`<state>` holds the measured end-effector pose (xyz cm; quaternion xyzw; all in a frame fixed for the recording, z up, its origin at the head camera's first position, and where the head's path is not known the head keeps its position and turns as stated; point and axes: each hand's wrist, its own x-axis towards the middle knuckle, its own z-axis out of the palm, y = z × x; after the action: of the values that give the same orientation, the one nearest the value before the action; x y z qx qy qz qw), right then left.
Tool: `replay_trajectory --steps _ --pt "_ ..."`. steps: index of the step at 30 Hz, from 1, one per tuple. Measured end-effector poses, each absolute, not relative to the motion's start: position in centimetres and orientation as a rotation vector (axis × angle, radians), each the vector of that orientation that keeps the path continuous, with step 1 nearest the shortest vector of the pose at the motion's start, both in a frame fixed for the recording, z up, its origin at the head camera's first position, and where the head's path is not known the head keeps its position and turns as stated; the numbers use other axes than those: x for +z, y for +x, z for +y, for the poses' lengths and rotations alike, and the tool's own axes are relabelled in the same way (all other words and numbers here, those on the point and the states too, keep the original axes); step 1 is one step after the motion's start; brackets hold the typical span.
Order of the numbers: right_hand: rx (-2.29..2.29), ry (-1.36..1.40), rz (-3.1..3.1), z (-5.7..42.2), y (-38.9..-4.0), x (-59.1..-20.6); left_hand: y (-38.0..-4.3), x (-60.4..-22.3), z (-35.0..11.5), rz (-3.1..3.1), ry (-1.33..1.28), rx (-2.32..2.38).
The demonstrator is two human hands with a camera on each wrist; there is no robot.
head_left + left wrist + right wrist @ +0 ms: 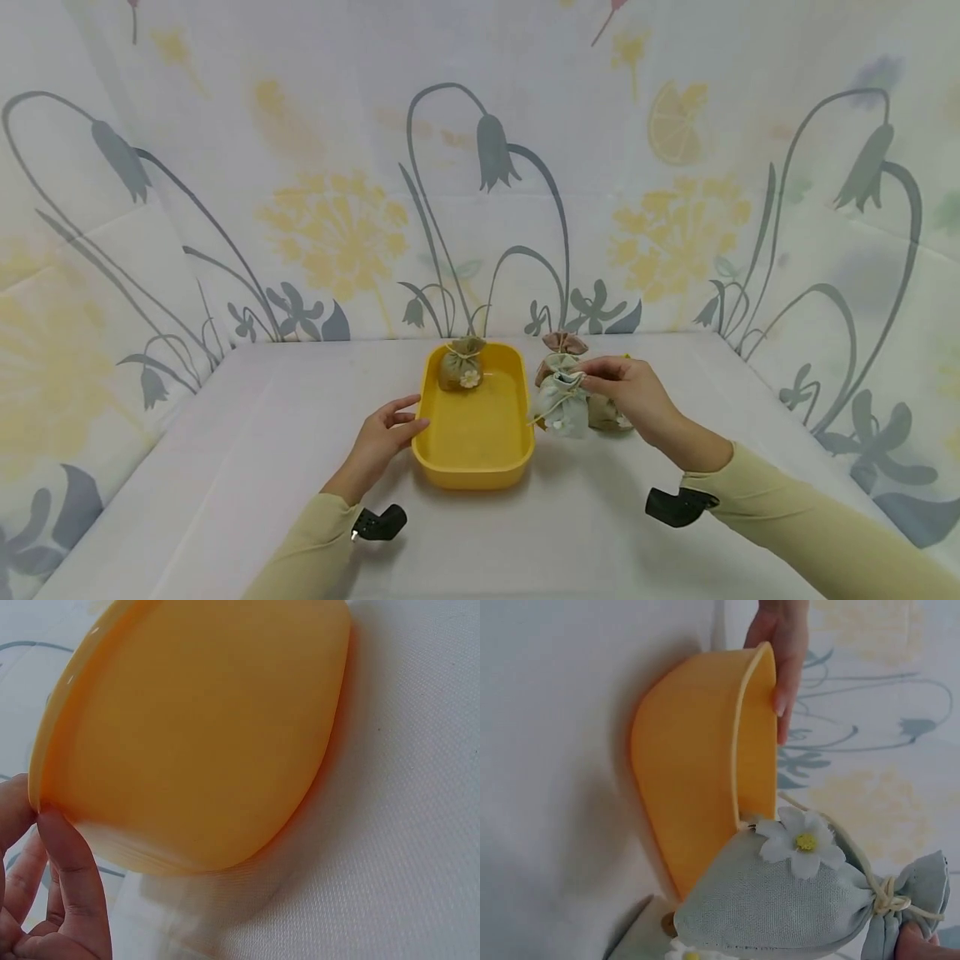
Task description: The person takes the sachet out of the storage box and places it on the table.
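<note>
My left hand pinches the left rim of a yellow tub, as the left wrist view also shows. Inside the tub, at its back left, sits an olive drawstring pouch with a white flower. My right hand grips the gathered neck of a pale blue-green drawstring pouch, held up just right of the tub. That pouch bears a white flower and a cream cord. Behind it stands a pinkish-brown pouch, partly covered. Below my right fingers is another olive-brown pouch.
A white cloth covers the table. Behind it hangs a curtain printed with grey and yellow flowers. Black wrist devices are worn at both sleeves. In the right wrist view, a pouch lies on the cloth beside the tub.
</note>
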<state>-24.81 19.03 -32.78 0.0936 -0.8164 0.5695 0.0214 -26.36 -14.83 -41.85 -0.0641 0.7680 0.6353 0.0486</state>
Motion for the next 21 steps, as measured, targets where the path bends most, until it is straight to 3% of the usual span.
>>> replay_trajectory --steps 14,21 --pt "1.656 0.214 -2.603 21.1 -25.4 -35.9 -26.5 -41.7 -14.7 2.328 -0.183 1.971" --pt "1.966 0.135 -2.464 20.8 -25.9 -38.8 -26.4 -42.1 -14.6 2.3 -0.189 1.994"
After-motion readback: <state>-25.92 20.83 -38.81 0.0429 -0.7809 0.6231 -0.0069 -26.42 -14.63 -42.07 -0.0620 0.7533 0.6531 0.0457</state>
